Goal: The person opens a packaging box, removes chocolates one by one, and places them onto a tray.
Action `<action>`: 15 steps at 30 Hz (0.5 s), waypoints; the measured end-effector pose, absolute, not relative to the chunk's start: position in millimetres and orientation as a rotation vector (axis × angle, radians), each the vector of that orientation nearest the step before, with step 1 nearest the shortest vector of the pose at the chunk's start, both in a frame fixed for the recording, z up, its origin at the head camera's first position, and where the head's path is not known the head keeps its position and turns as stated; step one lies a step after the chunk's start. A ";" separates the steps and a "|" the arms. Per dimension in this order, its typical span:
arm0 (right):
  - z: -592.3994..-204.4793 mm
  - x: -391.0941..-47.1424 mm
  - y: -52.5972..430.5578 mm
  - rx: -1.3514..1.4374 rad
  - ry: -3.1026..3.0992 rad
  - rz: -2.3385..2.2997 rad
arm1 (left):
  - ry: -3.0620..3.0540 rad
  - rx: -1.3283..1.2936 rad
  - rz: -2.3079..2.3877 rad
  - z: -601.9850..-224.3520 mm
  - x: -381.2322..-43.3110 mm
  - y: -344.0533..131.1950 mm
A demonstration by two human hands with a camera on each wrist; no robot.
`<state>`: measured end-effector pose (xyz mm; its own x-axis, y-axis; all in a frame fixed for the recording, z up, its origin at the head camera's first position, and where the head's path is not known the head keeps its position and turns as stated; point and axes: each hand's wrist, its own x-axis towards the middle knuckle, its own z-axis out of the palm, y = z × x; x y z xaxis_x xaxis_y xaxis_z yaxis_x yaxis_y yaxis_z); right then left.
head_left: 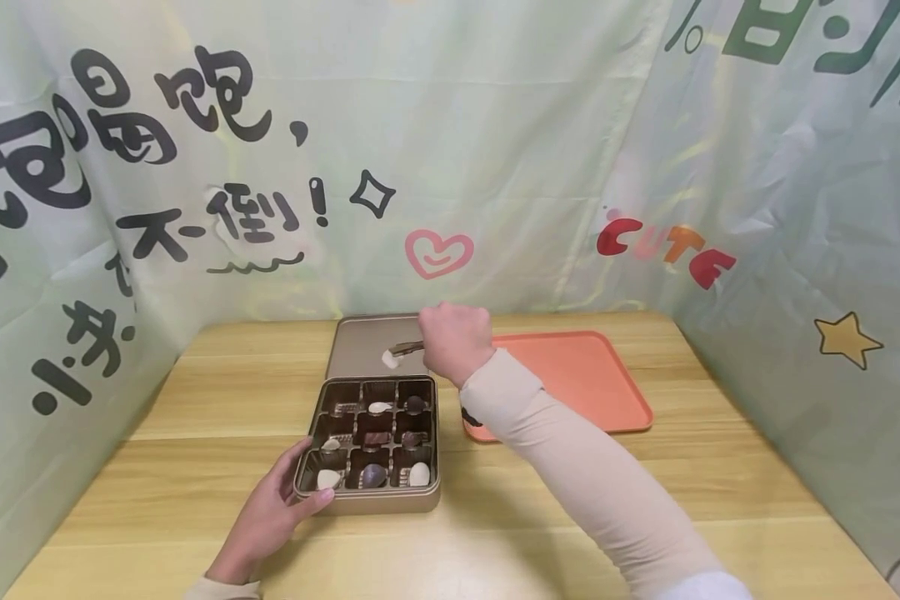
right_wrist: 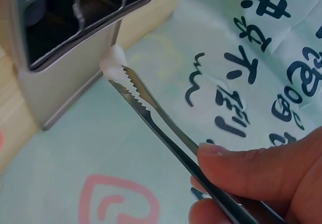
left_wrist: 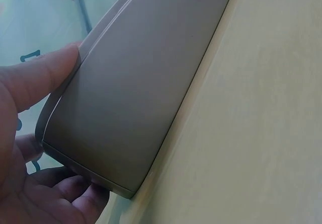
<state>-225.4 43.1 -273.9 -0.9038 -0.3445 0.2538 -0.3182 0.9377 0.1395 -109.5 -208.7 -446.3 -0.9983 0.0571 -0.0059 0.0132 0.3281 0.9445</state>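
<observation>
My right hand pinches metal tweezers with serrated tips. At those tips is a small white stone-like piece, raised over the lid in the head view. My left hand grips the near left corner of a brown box, thumb at the rim and fingers round the side. The box's dark divided insert holds small pieces: a white one, a dark blue-grey one and another white one in front, reddish-brown and pale ones in the middle row. At back are a white piece and a dark one.
Behind the box lies a flat brown lid. An orange tray rests to the right, partly covered by my right forearm. Printed cloth hangs around the back and sides of the wooden table.
</observation>
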 end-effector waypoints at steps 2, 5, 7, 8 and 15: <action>-275.2 -226.8 48.5 0.477 -2.818 -0.134 | 2.512 0.050 1.816 -446.9 -109.4 -208.2; -277.2 -228.7 55.9 0.460 -2.830 -0.125 | 2.504 0.034 1.819 -447.5 -109.3 -207.9; -277.5 -229.3 60.6 0.449 -2.839 -0.118 | 2.520 0.043 1.804 -447.5 -109.6 -207.9; -277.8 -229.4 62.9 0.444 -2.845 -0.112 | 2.528 0.037 1.789 -447.4 -109.2 -208.1; -278.3 -230.3 79.6 0.407 -2.878 -0.095 | 2.554 0.023 1.749 -448.6 -108.5 -209.0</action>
<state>-230.3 79.6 -278.3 -0.9342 -0.2809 0.2198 -0.2658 0.9592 0.0964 -108.5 -209.0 -448.6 -0.9988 0.0382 -0.0294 -0.0136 0.3620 0.9321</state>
